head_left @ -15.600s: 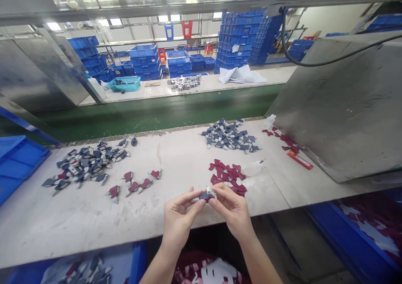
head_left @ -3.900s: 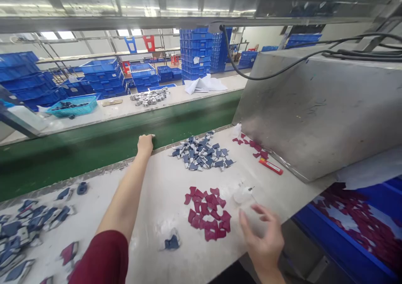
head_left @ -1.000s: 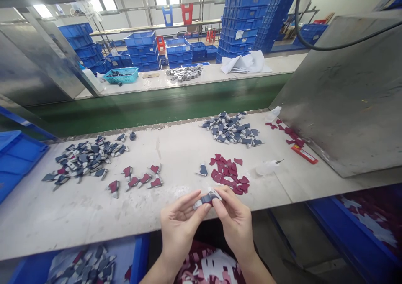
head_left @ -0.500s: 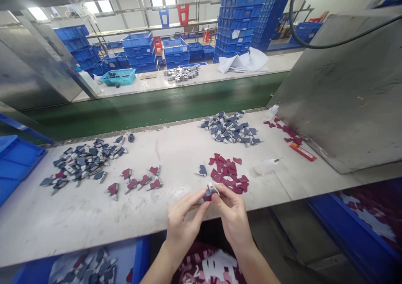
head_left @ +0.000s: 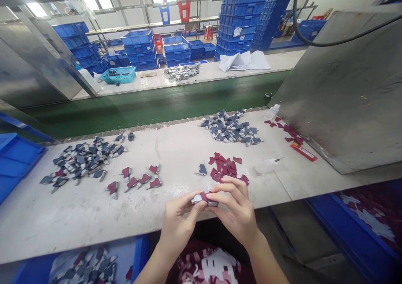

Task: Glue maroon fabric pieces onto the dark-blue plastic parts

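Between my two hands, above the table's front edge, is a small grey-and-white moulded part (head_left: 197,198) with a maroon piece on its upper face. My left hand (head_left: 179,219) pinches its left end between thumb and fingers. The fingers of my right hand (head_left: 236,208) press on its right end and top, the thumb below. Just beyond my hands lie a pile of flat maroon pieces (head_left: 223,167) and a single blue-grey part (head_left: 202,169). Several parts with maroon faces (head_left: 144,179) rest to the left.
Piles of blue-grey parts lie at the left (head_left: 83,160) and back (head_left: 230,127) of the table. A clear bottle with a thin tip (head_left: 266,166) and an orange packet (head_left: 303,152) are at right. Behind runs a green conveyor belt (head_left: 157,107); a metal panel (head_left: 345,91) bounds the right.
The held part has been turned so its maroon face points up and its white end points left. My right fingers have moved over its top.
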`<state>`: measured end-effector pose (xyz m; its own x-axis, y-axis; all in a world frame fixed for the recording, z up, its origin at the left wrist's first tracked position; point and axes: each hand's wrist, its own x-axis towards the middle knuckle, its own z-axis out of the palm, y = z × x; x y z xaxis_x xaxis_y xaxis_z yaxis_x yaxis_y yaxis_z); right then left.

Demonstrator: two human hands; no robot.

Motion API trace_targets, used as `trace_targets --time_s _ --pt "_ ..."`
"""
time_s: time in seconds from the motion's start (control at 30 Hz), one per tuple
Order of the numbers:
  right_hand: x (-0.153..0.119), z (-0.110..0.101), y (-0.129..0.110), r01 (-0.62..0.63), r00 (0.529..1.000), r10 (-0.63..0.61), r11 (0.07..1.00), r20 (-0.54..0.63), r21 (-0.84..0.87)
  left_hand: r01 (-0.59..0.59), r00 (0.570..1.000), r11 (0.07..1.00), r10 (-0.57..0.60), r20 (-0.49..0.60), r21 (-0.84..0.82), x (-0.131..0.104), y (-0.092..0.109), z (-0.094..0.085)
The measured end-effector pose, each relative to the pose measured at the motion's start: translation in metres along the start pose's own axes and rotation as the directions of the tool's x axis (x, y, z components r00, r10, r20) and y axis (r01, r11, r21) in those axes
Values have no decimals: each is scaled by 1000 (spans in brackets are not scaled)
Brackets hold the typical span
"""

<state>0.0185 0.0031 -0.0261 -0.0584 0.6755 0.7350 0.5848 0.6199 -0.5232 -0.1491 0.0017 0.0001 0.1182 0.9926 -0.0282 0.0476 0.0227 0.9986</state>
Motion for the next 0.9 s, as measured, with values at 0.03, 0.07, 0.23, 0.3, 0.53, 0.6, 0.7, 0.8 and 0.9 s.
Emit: trace_targets --time_s 0.03,0.07,0.23,0.3,0.53,0.6,0.7,0.8,0.9 --pt "-1 0 1 21 1000 -21 1000 9 -20 18 1000 1000 -18 9 -23 0 0 0" --pt "-3 1 2 36 999 -36 999 10 -40 40 999 998 -40 13 -54 -1 0 1" --pt "-13 9 5 53 997 -59 993 -55 -108 166 986 963 -169 3 -215 -4 -5 6" --pt "-15 13 5 52 994 -59 995 -91 -82 187 981 955 -193 -5 -232 -5 -6 7" --pt "-19 15 -2 -298 950 312 918 -12 261 57 991 990 -71 -110 -129 -2 -10 3" --pt "-19 13 -4 -408 911 397 838 110 362 30 990 995 -43 -131 -95 -2 -11 2" --pt "-18 10 -6 -522 850 484 729 207 442 10 990 996 -22 -138 -88 -2 -13 2" --pt "-16 11 -6 -604 792 546 634 273 484 25 992 991 -41 -123 -133 -3 -16 2" --pt "-16 12 -6 -622 776 563 611 284 490 84 989 974 -108 -102 -210 -3 -18 4"
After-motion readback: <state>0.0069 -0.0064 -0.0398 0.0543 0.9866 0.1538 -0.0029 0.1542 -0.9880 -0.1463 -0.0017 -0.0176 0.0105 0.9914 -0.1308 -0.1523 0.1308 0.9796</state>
